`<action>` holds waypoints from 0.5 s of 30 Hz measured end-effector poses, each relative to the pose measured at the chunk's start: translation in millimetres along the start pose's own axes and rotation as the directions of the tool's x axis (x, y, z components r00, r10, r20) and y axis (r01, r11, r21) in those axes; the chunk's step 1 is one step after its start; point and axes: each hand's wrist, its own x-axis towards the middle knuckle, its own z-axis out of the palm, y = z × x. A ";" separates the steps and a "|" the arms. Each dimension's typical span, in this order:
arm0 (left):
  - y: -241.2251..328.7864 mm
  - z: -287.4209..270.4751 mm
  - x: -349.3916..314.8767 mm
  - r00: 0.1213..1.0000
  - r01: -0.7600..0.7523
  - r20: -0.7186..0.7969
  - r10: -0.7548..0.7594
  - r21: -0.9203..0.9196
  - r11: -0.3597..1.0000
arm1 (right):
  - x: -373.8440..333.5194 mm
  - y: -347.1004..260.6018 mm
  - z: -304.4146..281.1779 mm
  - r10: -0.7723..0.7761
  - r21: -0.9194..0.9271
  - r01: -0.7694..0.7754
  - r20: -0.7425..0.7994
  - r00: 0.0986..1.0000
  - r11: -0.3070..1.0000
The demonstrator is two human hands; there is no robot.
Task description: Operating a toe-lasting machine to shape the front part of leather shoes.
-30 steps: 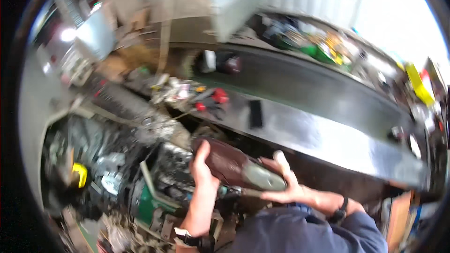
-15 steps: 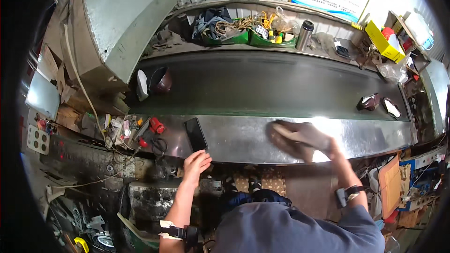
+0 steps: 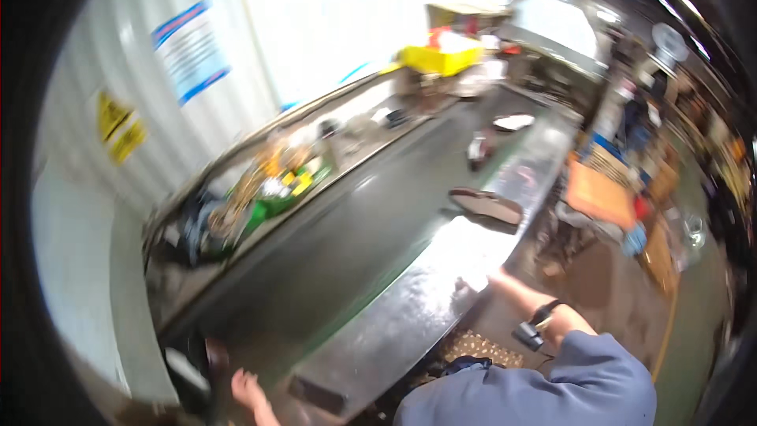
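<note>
My left hand (image 3: pixel 248 389) reaches over the near left end of the conveyor belt (image 3: pixel 339 244). It appears empty, its fingers loosely apart, close to a dark brown shoe part (image 3: pixel 215 353) and a white-lined shoe piece (image 3: pixel 188 371). To its right a dark phone (image 3: pixel 317 394) lies on the metal ledge (image 3: pixel 394 323). My right hand (image 3: pixel 473 278) is over the ledge, washed out by glare and blur, so its fingers cannot be made out. Beyond it lies a long brown sole-shaped piece (image 3: pixel 486 207), apart from the hand.
Farther along the belt are another dark red shoe piece (image 3: pixel 478 150) and a white-lined one (image 3: pixel 513 121). Green trays (image 3: pixel 272 211) of odds and ends line the back shelf. A yellow box (image 3: pixel 441 57) stands at the far end, an orange board (image 3: pixel 601 193) at the right.
The view has swung to the right. My right hand has let go of the brown sole-shaped piece, which now rests on the ledge. My left hand has moved from beside the phone toward the left shoe pieces.
</note>
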 end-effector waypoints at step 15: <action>139.9 54.6 93.0 0.674 -0.141 0.734 -0.084 0.240 0.961 | -128.8 -204.3 284.2 0.315 0.217 -0.642 0.729 0.608 0.736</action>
